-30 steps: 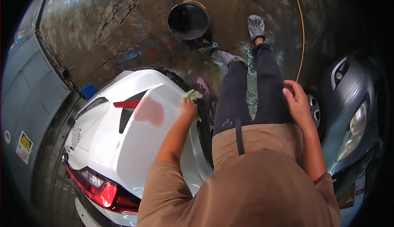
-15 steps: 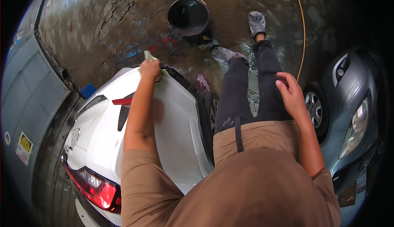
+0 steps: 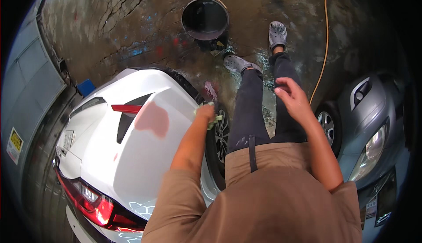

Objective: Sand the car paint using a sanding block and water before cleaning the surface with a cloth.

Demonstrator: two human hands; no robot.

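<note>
My left hand [image 3: 205,110] is closed on a pale green cloth [image 3: 213,121] at the edge of the white car's rear wheel arch. The cloth bunches out around the fingers, above the black rear wheel [image 3: 221,135]. On the white car [image 3: 136,157], a dull pinkish patch [image 3: 154,119] marks the rear side panel, beside a red lamp strip [image 3: 126,108]. Out to the right, my right hand [image 3: 293,100] hangs in the air over my leg. It holds nothing, and its fingers are loosely bent and apart from the thumb.
A black bucket [image 3: 205,19] with dark liquid stands on the wet, cracked floor [image 3: 118,27] beyond my feet. A yellow hose [image 3: 325,45] runs along the floor at right. Near it is a grey car [image 3: 377,115]; a grey metal door [image 3: 33,82] stands at left.
My left hand has moved with the cloth from the far edge of the white panel back and right to the wheel arch. The pinkish patch is now uncovered. My right hand has shifted slightly left.
</note>
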